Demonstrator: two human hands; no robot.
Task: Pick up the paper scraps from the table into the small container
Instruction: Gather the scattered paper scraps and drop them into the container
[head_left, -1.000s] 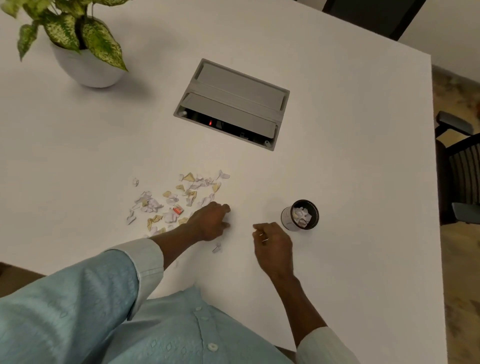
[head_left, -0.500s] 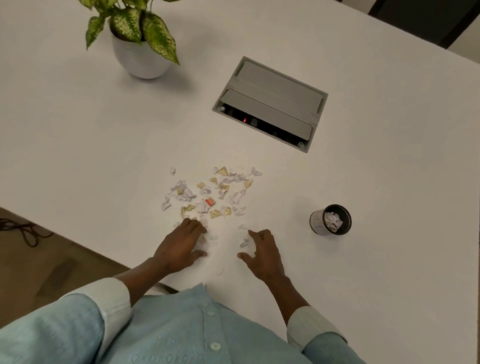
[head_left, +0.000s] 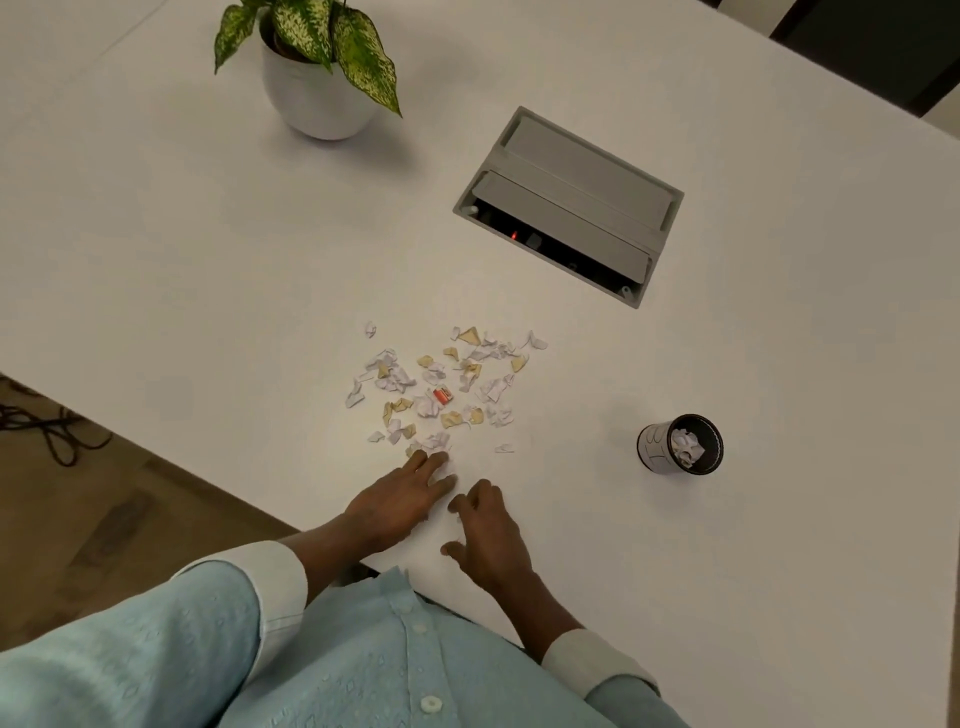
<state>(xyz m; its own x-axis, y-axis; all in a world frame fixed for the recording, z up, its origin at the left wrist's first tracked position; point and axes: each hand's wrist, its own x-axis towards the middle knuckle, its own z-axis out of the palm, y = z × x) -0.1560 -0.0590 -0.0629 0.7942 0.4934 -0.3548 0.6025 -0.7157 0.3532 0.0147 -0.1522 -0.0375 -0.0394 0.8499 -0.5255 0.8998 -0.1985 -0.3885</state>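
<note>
The paper scraps (head_left: 441, 384) lie in a loose scatter on the white desk (head_left: 208, 260), directly ahead of both hands. The near edge of the scatter meets the fingers (head_left: 434, 462) of the left hand (head_left: 400, 499), and a few white pieces lie under and beside those fingertips. The scraps are small, torn and crumpled. Most are white, several are tan, and one is orange-red, near the middle of the scatter. One white piece lies apart at the right near edge. The small container (head_left: 680, 444) stands upright on the desk, well to the right of the scatter and apart from both hands. It is a cylinder with a dark rim and a pale outer wall bearing dark marks, and white crumpled scraps are inside it. The left hand lies palm down, with the fingers straight and close together, pressed flat on the desk. The right hand (head_left: 488, 530) is just beside it, palm down, thumb spread toward the body. Its fingers (head_left: 480, 491) are bent, with the tips lowered to the desk near the left fingertips; whether they pinch a scrap cannot be determined. Both forearms extend from light blue sleeves with paler cuffs.
</note>
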